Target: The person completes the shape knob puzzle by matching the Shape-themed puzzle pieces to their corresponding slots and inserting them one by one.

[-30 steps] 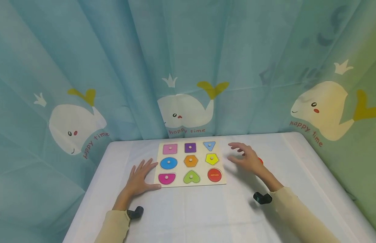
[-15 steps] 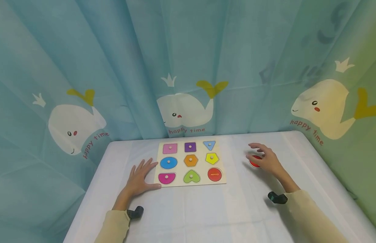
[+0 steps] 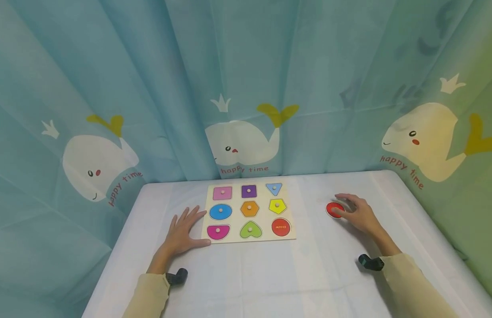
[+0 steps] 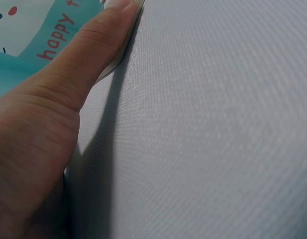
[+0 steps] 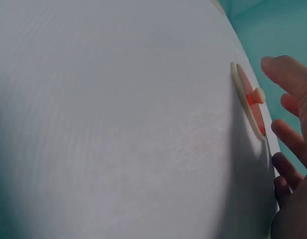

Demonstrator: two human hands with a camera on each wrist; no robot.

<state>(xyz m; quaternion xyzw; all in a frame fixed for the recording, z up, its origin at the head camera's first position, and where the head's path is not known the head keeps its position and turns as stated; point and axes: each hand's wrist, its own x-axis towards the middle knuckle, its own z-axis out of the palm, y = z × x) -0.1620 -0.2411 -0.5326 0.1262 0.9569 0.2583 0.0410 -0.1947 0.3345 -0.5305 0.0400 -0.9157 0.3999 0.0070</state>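
Observation:
A wooden shape puzzle board (image 3: pixel 235 224) lies on the table, with several coloured knobbed pieces in it; the red round recess (image 3: pixel 280 227) at its near right corner shows a printed word. My left hand (image 3: pixel 180 238) rests at the board's left edge with fingers spread, and its thumb (image 4: pixel 101 35) lies along the near corner. Off to the right, a red round puzzle piece (image 3: pixel 331 207) with a small knob (image 5: pixel 259 95) lies flat on the cloth. Just over it, my right hand (image 3: pixel 364 217) has thumb and fingers apart around the piece, holding nothing.
A white cloth (image 3: pixel 265 278) covers the table. Behind and along the sides hangs a blue-green curtain (image 3: pixel 329 88) printed with whales. A small black wrist camera (image 3: pixel 177 277) sits on the left wrist, another black wrist camera (image 3: pixel 371 262) on the right.
My right hand has moved right, away from beside the board to the red round piece, which was mostly hidden behind it before. The left hand and board have stayed put.

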